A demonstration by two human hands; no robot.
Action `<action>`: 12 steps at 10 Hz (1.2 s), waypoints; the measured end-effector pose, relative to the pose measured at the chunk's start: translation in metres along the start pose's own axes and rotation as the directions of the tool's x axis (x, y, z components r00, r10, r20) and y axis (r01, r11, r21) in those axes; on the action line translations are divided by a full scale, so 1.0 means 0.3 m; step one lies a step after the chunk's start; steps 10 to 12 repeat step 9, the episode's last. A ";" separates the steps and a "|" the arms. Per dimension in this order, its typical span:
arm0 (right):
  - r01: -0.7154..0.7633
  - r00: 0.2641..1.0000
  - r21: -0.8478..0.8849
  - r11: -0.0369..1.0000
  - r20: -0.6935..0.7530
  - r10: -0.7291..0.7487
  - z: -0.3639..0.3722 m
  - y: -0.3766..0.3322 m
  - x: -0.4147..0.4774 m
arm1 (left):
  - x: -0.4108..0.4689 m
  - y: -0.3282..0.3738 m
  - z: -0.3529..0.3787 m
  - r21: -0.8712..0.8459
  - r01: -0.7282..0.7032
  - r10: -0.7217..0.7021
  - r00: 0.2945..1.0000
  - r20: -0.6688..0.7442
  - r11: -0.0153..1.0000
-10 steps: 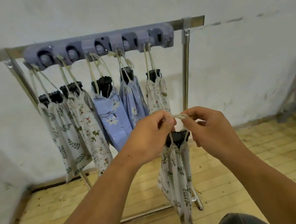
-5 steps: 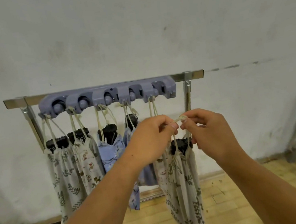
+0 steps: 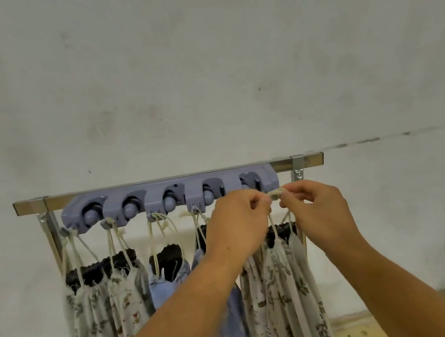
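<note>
Both forearms come in from the bottom edge, reaching up and forward.

Left hand (image 3: 238,220): fingers curled, thumb and forefinger pinching one side of the cord (image 3: 274,194).

Right hand (image 3: 319,212): the same pinch on the other side of the cord, with the other fingers loosely bent. The fingertips of the two hands are near each other, and a short bunched stretch of cord lies between them.

Bag (image 3: 283,287): pale cloth with a leaf print and a dark lining at the gathered mouth. It hangs straight below both hands, with cord strands running from the pinch down to the mouth. Its lower end runs out of frame.

Holder (image 3: 135,205): grey-violet, five slots with round rollers, just beyond the hands and level with the fingertips. The pinched cord sits in front of its right end, below the fifth slot. Cannot tell whether the cord touches the holder.

Other bags (image 3: 125,300): left of the left hand, hung by cords from hooks under the holder. Two are pale prints and the next are blue, partly hidden behind the left forearm.

Rail (image 3: 309,159): metal, carries the holder, just above the right hand.

Wall (image 3: 203,72): pale and scuffed, behind everything.

Floor (image 3: 378,326): wood planks, below the right forearm.
</note>
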State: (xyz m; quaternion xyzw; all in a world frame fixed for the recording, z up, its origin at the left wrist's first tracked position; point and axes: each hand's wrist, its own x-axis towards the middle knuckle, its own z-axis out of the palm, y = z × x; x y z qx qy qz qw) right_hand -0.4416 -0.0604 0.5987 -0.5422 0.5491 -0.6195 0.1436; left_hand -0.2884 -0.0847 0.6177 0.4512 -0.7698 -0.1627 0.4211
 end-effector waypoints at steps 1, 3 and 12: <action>-0.013 1.000 0.001 1.000 -0.008 0.013 0.025 0.022 0.069 | 0.080 -0.020 0.024 0.045 0.010 -0.010 1.000 -0.020 0.999; -0.015 0.999 0.023 1.000 -0.030 0.015 0.037 0.082 0.097 | 0.124 -0.034 0.074 0.119 -0.014 0.015 1.000 -0.006 0.993; -0.057 0.996 -0.033 0.998 -0.071 0.054 0.055 0.129 -0.038 | -0.005 -0.075 0.075 0.032 -0.073 0.073 0.997 0.005 0.997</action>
